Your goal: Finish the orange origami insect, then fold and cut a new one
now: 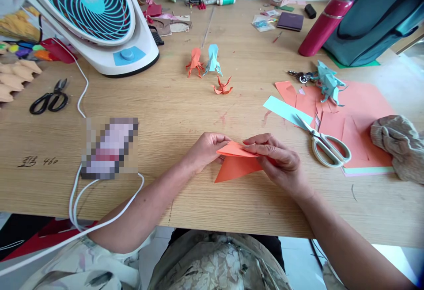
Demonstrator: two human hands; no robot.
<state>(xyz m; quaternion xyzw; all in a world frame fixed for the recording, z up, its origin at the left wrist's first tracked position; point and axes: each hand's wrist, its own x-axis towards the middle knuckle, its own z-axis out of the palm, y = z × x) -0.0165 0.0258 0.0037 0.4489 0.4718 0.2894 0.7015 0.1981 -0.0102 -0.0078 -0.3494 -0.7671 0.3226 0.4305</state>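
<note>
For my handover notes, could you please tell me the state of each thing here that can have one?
orange paper, folded, pinched by fingers of left hand and right hand.
white scissors, shut, lying flat.
black scissors, shut, lying flat.
red bottle, cap on.
fan, running or not: cannot tell.

Desk (165,104): fan (89,11) back left, white cable (80,104) running down from it, black scissors (49,100) at left. Three paper figures mid-desk: orange (194,62), blue (213,59) just beside it, small orange (222,86) nearer. Right: orange sheets (361,108), blue strip (286,111), white scissors (326,146) on them, teal figure (327,82), keys (300,76), cloth (397,144). Back right: red bottle (324,24), teal bag (374,20), notebook (290,21).
</note>
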